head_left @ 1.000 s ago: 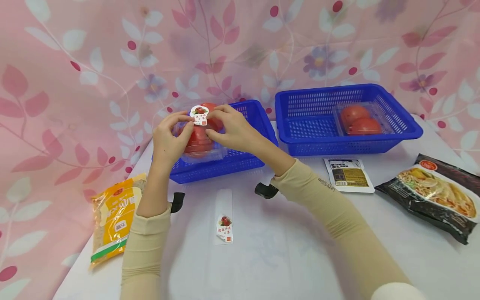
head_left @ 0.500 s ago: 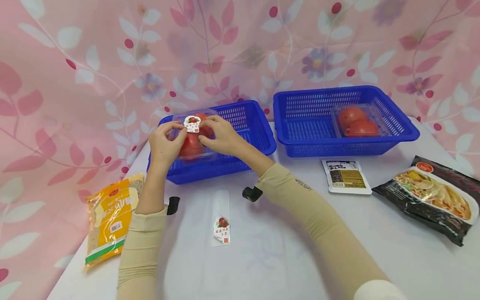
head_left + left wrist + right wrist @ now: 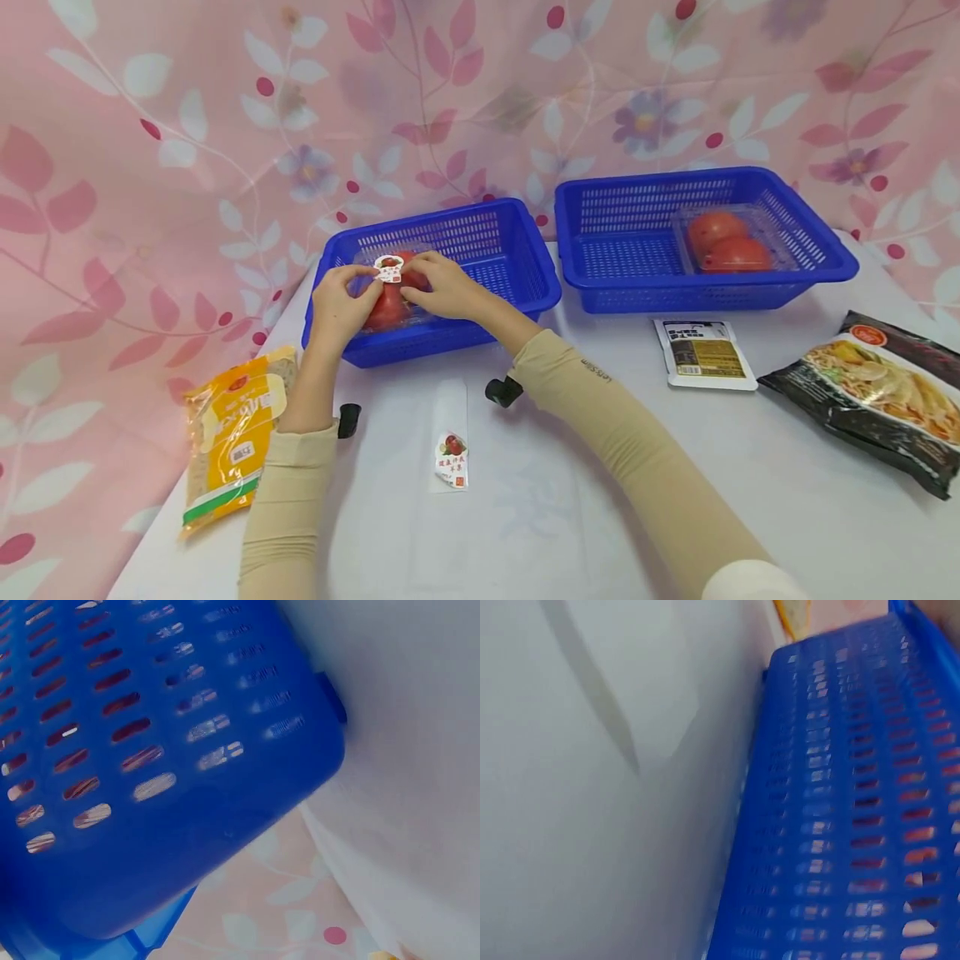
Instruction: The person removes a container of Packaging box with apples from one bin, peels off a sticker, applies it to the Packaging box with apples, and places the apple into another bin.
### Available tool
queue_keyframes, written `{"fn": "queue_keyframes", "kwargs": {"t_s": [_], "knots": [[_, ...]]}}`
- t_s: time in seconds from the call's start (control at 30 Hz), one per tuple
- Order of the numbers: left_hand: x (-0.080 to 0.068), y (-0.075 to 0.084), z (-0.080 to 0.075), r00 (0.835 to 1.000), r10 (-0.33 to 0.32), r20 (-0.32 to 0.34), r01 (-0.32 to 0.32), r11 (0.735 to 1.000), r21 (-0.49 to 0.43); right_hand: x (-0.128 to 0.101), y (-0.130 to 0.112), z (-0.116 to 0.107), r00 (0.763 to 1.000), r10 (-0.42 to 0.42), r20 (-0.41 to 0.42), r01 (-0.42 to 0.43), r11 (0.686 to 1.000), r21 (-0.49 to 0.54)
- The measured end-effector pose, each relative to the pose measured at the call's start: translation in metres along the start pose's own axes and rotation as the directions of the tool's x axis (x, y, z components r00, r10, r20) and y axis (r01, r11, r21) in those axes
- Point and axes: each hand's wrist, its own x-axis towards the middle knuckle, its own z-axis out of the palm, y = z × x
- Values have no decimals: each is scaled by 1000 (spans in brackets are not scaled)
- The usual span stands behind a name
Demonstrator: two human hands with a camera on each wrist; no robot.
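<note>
In the head view, both hands hold a clear plastic box of red tomatoes (image 3: pixel 386 307) with a small white sticker (image 3: pixel 389 267) on its lid, low inside the left blue basket (image 3: pixel 495 250). My left hand (image 3: pixel 343 302) grips the box's left side. My right hand (image 3: pixel 437 286) grips its right side, fingertips by the sticker. The wrist views show only the basket's blue slotted wall (image 3: pixel 150 765) (image 3: pixel 855 810) and the white table; neither hand shows there.
A second blue basket (image 3: pixel 622 250) at the back right holds another box of tomatoes (image 3: pixel 723 242). On the white table (image 3: pixel 562 500) lie a sticker strip (image 3: pixel 450 446), a yellow packet (image 3: pixel 228 437), a small sachet (image 3: pixel 703 354) and a black noodle packet (image 3: pixel 877 392).
Both hands have lowered the tomato box from above the left basket down into it.
</note>
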Motion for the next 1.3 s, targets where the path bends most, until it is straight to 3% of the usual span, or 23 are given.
{"fn": "queue_keyframes", "kwargs": {"t_s": [0.27,0.53,0.77,1.13,1.3], "knots": [[-1,-1,-2,988,-109,111,102,993,67,8,5,2,984,26,178,-21,999,-26],[-2,3,-3,966,-181,185,161,980,118,10,7,1,967,23,253,-5,997,-72],[-4,2,-3,961,-190,203,158,974,162,10,6,3,960,17,279,3,997,-73],[-5,5,-1,963,-204,178,152,952,267,11,7,3,974,15,228,8,995,-99],[-7,4,1,975,-172,144,125,950,286,9,8,3,990,7,141,7,996,-94]]}}
